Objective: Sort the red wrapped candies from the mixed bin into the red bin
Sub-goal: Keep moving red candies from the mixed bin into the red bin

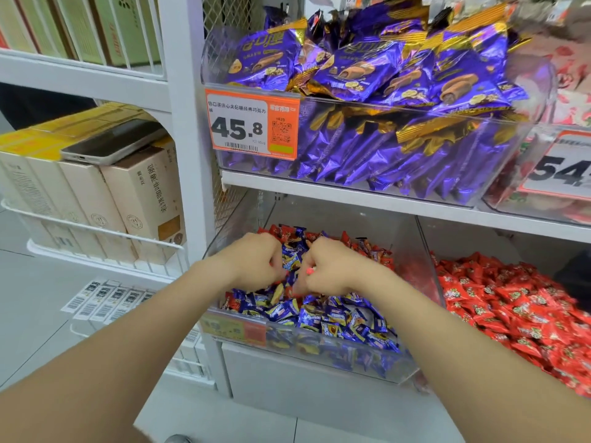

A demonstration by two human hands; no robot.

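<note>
Picking stage. Left hand (256,260) and right hand (326,271) are dug into the mixed bin (287,338), fingers curled. Can't tell if either grip has anything. Red candies (277,231) sit mostly at the back. Next I'd guess: pinch one and carry it right to the red bin (430,273).

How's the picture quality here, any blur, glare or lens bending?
Head view: bright, even store light, hardly any shadows; the white shelf post leans from the wide lens; the top right corner is smeared; the 45.8 price tag reads sharp, but the label on the mixed bin is blurred.
</note>
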